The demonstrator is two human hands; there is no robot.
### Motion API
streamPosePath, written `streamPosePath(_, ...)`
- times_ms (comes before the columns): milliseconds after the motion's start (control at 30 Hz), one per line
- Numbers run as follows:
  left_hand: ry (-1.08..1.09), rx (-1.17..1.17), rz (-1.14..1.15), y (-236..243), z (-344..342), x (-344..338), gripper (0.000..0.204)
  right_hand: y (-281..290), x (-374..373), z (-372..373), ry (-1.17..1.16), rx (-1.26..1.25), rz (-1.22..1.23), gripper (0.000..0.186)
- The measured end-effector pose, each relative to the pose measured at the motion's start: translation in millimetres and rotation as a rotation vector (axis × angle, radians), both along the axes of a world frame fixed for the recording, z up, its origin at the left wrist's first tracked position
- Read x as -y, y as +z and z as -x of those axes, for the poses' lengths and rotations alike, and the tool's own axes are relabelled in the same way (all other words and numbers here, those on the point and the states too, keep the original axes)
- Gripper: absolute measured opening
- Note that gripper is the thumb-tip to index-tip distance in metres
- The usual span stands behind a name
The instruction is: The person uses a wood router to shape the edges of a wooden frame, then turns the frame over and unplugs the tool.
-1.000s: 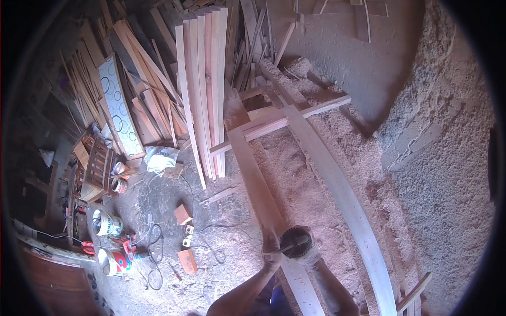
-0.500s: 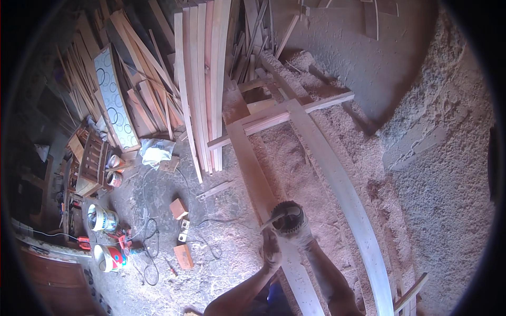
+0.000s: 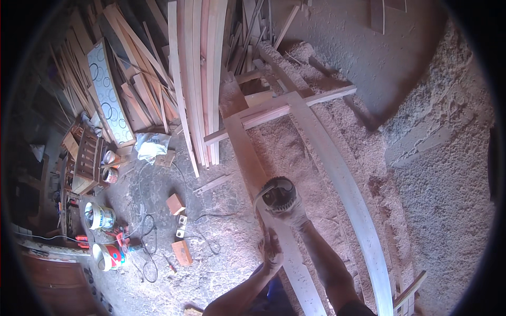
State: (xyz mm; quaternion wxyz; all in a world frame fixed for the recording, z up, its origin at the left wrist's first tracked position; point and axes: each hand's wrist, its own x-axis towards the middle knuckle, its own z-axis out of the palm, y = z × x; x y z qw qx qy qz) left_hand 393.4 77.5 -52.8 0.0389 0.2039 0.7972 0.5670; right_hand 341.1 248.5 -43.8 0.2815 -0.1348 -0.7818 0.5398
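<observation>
My right hand (image 3: 293, 215) is closed around a handheld power tool (image 3: 278, 194) with a round, dark, ribbed end; its exact kind is hard to make out. The tool sits over a long wooden board (image 3: 300, 279) that runs away from me. A pale strip or cord curves off the tool's left side. Nearer to me, my left hand (image 3: 271, 249) is at the board's left edge, its fingers bent around that edge and partly hidden. A second long board (image 3: 345, 179) lies to the right of the first, with wood shavings between them.
A crossbar (image 3: 269, 113) lies beneath the boards' far ends. Tall planks (image 3: 197, 79) lean at the back. On the left floor are buckets (image 3: 108, 256), a power strip (image 3: 181, 226), bricks (image 3: 182, 253) and loose cables (image 3: 150, 253). Shavings (image 3: 421, 237) cover the right side.
The power tool and my right hand have moved away from me along the board, and the tool has turned. My left hand stays near the same spot, now farther from the tool.
</observation>
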Motion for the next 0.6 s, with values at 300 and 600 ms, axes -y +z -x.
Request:
streamPosePath(300,0.021,-0.069,0.032,-24.7,0.3,4.5,0.060,7.1,-9.9,34.5,0.015,0.087,-0.086,0.083)
streamPosePath(600,0.004,-0.005,0.000,-40.1,-5.8,6.8,0.061,23.0,-21.8,69.7,-0.018,0.069,-0.144,0.085)
